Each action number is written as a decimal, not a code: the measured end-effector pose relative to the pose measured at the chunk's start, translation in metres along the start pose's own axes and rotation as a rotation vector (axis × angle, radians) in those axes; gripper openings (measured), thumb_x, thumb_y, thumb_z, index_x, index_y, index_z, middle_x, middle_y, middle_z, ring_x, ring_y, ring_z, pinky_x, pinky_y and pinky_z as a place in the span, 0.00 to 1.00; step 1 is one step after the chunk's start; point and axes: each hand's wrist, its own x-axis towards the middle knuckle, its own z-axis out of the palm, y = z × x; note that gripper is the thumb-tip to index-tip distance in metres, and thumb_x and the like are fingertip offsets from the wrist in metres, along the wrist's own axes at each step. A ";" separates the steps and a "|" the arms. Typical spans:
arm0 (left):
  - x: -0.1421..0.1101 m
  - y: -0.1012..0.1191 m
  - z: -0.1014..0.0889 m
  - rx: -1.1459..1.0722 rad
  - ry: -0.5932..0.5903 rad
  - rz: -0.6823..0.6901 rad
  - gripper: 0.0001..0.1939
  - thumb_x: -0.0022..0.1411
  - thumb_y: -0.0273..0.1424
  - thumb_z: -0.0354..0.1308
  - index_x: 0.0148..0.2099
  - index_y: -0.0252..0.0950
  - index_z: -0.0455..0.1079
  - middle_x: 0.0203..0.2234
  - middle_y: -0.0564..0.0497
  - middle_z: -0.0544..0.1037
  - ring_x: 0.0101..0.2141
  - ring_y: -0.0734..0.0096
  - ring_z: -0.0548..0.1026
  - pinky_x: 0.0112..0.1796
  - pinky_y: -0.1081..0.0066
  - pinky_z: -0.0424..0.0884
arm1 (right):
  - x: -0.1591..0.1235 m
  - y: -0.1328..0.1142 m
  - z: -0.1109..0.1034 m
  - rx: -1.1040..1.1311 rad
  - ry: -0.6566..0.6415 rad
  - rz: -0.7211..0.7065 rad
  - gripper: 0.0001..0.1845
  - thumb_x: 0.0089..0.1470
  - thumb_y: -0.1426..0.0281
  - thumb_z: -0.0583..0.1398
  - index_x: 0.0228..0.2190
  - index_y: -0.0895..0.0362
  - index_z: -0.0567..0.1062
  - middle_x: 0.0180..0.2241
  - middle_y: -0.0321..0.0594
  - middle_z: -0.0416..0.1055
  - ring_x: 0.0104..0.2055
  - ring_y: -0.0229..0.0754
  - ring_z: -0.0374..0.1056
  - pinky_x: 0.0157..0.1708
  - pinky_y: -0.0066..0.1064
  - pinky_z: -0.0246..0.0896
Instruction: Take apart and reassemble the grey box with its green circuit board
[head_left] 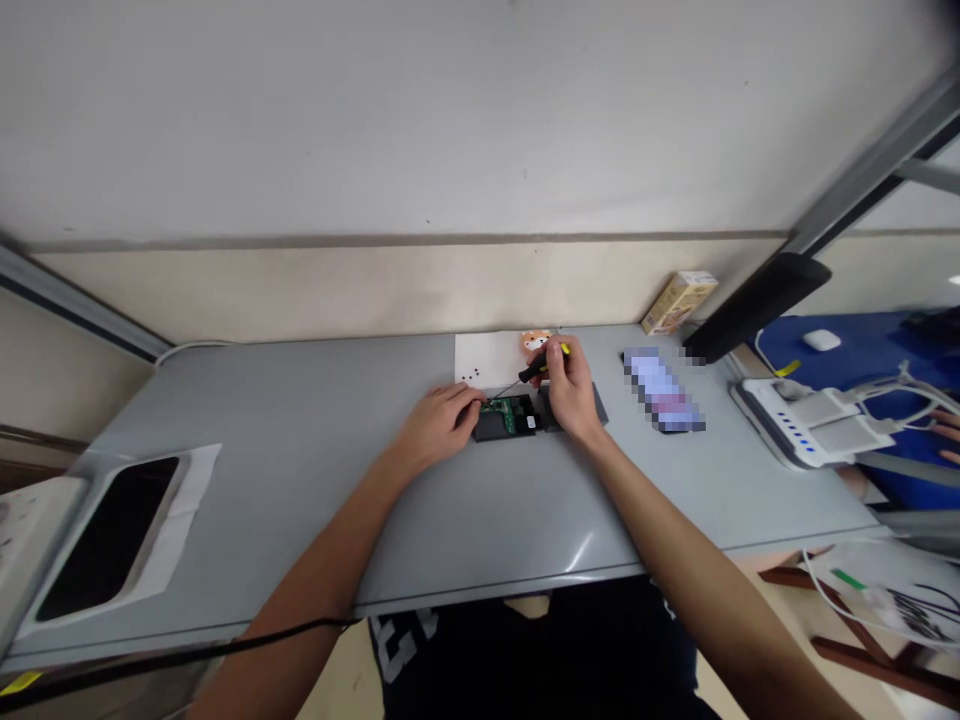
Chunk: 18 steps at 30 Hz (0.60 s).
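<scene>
And it's green at the heart of things, the circuit board (499,406) glowing against its black casing (492,428)! Black and yellow on the screwdriver (534,369)! Plain white paper (480,350) at eleven o'clock, dotted with black specks (470,376); orange and white on the ornament (535,341) at one! Yellowish patterned box (679,300) at two! Three o'clock, white charging station (766,425), blue marks in a row! Grey tabletop (300,420) underneath, black clothing (525,650) with grey lettering at six!

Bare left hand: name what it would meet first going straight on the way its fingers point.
Probably the thin-shafted black-and-yellow screwdriver, whose tip lies just ahead of the left hand; depth there is hard to judge.
</scene>
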 end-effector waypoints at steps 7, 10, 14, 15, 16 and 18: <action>0.003 -0.001 0.003 -0.023 0.008 0.012 0.13 0.72 0.28 0.48 0.49 0.39 0.74 0.41 0.48 0.81 0.43 0.61 0.78 0.49 0.58 0.73 | 0.010 -0.019 0.008 -0.077 -0.192 -0.095 0.14 0.66 0.54 0.57 0.39 0.51 0.71 0.35 0.35 0.71 0.33 0.37 0.68 0.34 0.32 0.66; 0.002 0.000 0.001 -0.027 0.005 0.019 0.13 0.72 0.28 0.48 0.48 0.39 0.74 0.40 0.47 0.80 0.42 0.61 0.78 0.47 0.58 0.73 | 0.018 -0.034 0.018 -0.110 -0.337 -0.145 0.13 0.64 0.55 0.60 0.35 0.51 0.74 0.35 0.36 0.71 0.35 0.39 0.68 0.35 0.34 0.65; 0.002 0.001 -0.001 -0.021 0.002 0.016 0.12 0.72 0.28 0.47 0.47 0.38 0.73 0.39 0.48 0.80 0.40 0.61 0.78 0.45 0.59 0.73 | 0.027 -0.040 0.032 -0.069 -0.455 -0.133 0.13 0.62 0.55 0.62 0.32 0.51 0.72 0.30 0.34 0.69 0.32 0.39 0.66 0.33 0.34 0.63; 0.002 0.001 -0.001 -0.017 0.002 0.011 0.12 0.72 0.28 0.48 0.47 0.38 0.73 0.39 0.48 0.80 0.40 0.61 0.78 0.46 0.59 0.73 | 0.029 -0.038 0.036 -0.052 -0.439 -0.121 0.14 0.61 0.55 0.63 0.31 0.51 0.70 0.29 0.33 0.67 0.31 0.38 0.65 0.32 0.33 0.63; 0.002 0.002 -0.001 -0.017 0.003 0.007 0.12 0.72 0.28 0.48 0.47 0.38 0.73 0.40 0.48 0.80 0.40 0.61 0.78 0.46 0.59 0.73 | 0.030 -0.035 0.039 -0.033 -0.400 -0.110 0.16 0.60 0.55 0.63 0.30 0.51 0.68 0.27 0.32 0.66 0.30 0.37 0.64 0.32 0.33 0.62; 0.002 0.002 -0.001 -0.022 0.004 0.003 0.12 0.72 0.29 0.48 0.47 0.38 0.74 0.40 0.48 0.81 0.41 0.61 0.78 0.47 0.59 0.73 | 0.030 -0.027 0.046 0.015 -0.278 -0.096 0.19 0.59 0.54 0.64 0.28 0.51 0.63 0.25 0.30 0.63 0.28 0.36 0.61 0.31 0.32 0.61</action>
